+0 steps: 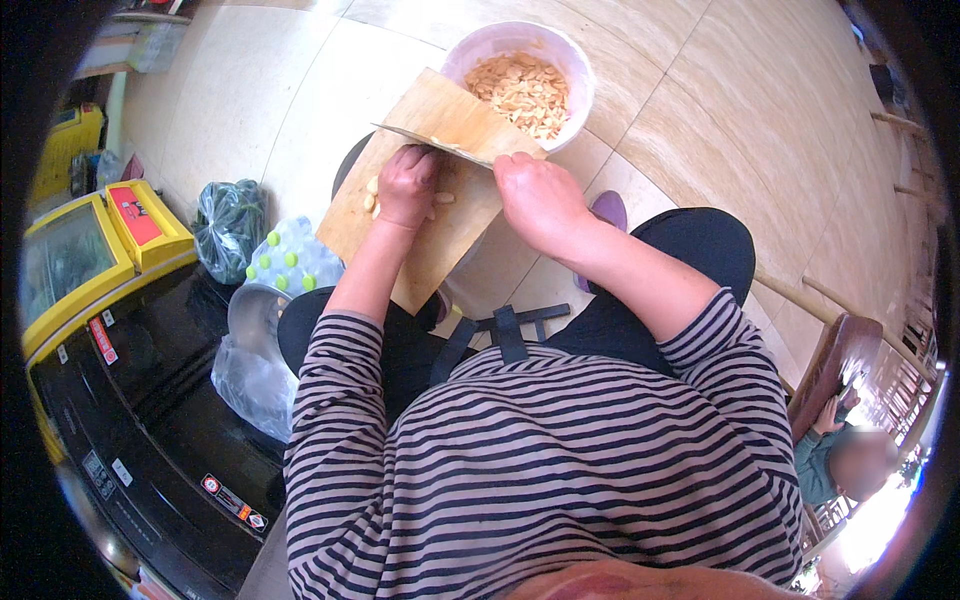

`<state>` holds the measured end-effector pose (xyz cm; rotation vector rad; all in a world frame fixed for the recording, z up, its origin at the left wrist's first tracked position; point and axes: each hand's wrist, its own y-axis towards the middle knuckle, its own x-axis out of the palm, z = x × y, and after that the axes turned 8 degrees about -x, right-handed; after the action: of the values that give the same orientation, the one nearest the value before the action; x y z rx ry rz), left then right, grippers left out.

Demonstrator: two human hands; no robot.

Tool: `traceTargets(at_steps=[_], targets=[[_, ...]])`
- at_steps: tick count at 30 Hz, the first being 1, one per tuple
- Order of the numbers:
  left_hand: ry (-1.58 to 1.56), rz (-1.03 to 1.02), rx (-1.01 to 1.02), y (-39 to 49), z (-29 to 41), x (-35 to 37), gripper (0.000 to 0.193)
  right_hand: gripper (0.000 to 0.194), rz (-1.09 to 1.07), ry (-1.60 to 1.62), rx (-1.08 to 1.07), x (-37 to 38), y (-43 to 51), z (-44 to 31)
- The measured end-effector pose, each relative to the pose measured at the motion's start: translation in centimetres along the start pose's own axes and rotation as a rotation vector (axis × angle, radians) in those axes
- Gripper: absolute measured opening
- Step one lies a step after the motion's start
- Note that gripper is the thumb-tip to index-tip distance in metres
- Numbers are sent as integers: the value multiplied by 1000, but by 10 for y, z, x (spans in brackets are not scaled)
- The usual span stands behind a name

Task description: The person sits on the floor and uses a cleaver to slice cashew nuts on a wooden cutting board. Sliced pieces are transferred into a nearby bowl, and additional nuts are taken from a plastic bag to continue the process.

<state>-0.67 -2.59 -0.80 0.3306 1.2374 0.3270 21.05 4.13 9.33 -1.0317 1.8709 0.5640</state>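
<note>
My right hand point(541, 196) grips the handle end of a kitchen knife, whose long blade point(420, 136) lies across a wooden cutting board point(461, 101). Close against the near side of the blade, my left hand point(407, 186) is curled down on the board. Its fingertips and whatever is under them are hidden. A few thin pale slices point(445, 142) rest along the far side of the blade. Whole pale cloves, which look like peeled garlic point(370, 196), lie left of my left hand, and another clove point(445, 198) lies to its right.
A pale plastic bucket point(581, 97) holding many slices stands beyond the board. On the left are a bag of green vegetables point(231, 232), bottles with green caps point(291, 259), a metal bowl point(251, 319) and a black-and-yellow appliance point(172, 360). Another person point(817, 465) is at far right.
</note>
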Motion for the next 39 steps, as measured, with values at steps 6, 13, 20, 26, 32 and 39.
traceTargets(at_steps=[6, 13, 20, 26, 32, 39], targets=[[-83, 18, 10, 4, 3, -2, 19, 13, 6, 6, 40, -7, -1, 5], [-23, 14, 2, 0, 0, -1, 19, 12, -16, 34, 4, -4, -3, -3], [-82, 31, 22, 5, 4, -5, 17, 13, 9, 38, 67, -6, 1, 2], [-21, 41, -13, 1, 4, -3, 16, 14, -43, 60, 45, -6, -3, -3], [-64, 29, -12, 4, 5, -4, 13, 14, -12, 88, 58, -6, 4, 1], [-33, 42, -28, 1, 3, -1, 11, 15, -7, 92, 29, -6, -5, -4]])
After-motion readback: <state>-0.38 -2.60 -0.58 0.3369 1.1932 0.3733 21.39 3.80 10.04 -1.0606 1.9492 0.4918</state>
